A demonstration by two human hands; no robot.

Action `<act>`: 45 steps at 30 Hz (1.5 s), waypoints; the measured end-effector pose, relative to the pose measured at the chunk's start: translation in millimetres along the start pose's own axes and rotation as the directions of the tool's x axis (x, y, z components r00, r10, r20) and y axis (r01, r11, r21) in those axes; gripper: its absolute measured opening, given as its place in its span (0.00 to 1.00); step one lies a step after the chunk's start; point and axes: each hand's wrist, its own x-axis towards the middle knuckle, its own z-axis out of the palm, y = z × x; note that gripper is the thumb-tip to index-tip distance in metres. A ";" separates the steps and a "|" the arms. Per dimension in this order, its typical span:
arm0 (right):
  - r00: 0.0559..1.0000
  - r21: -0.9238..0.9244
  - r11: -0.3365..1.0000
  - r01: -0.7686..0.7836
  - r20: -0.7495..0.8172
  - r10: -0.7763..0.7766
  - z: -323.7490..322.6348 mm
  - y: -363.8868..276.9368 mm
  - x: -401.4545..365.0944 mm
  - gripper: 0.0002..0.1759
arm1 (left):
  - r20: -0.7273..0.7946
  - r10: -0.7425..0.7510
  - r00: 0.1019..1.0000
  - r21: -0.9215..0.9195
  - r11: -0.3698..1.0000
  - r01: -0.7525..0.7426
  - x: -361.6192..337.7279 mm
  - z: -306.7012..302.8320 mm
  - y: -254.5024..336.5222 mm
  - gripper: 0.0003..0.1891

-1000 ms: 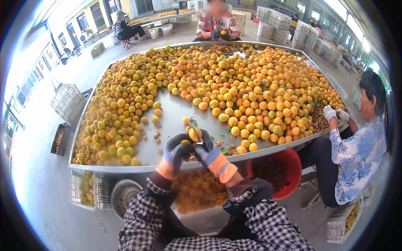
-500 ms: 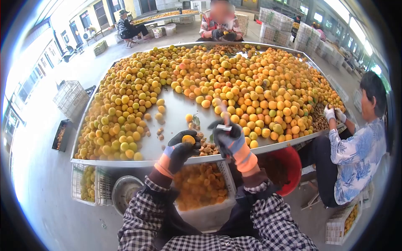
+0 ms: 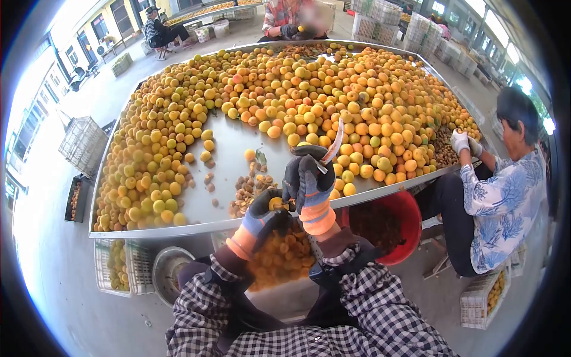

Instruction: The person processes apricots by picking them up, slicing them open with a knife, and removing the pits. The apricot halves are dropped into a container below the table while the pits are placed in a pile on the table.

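Note:
My left hand point(image 3: 262, 215), in a dark glove with an orange cuff, has its fingers closed round an apricot point(image 3: 276, 203) at the table's front edge. Right beside it, my gloved right hand point(image 3: 308, 184) grips a small knife point(image 3: 336, 143) with a curved blade pointing up and away. The right fingertips meet the left hand at the apricot, so part of the fruit is hidden. Brown apricot pits point(image 3: 248, 191) lie heaped on the metal just beyond my left hand. Below my hands, a crate holds orange apricot halves point(image 3: 284, 259).
Whole apricots point(image 3: 160, 154) cover much of the metal table point(image 3: 229, 152). A red tub point(image 3: 410, 223) stands under the edge at right, a metal basin point(image 3: 159, 268) at left. One co-worker point(image 3: 505, 196) sits at right; another point(image 3: 282, 18) works across the table.
My hands have come together at the table edge, where they were apart before. The apricot has turned in my left hand, and the knife blade now shows clearly. The whole view has shifted slightly.

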 end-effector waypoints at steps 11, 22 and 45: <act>0.966 0.082 0.984 -0.158 -0.193 0.171 -0.7 21.2 1.1 0.12 | -0.204 0.275 0.940 0.392 0.902 -0.179 16.5 -16.8 -42.5 0.14; 0.708 0.334 0.865 -0.375 -0.499 0.500 -18.7 46.8 6.4 0.12 | 0.058 0.519 0.853 0.738 0.553 -0.386 12.0 -12.3 -25.1 0.15; 0.837 0.054 0.923 -0.381 -0.403 0.370 -61.6 6.6 41.1 0.09 | -0.204 -0.050 0.978 0.675 0.716 0.177 -33.2 -24.9 -14.9 0.10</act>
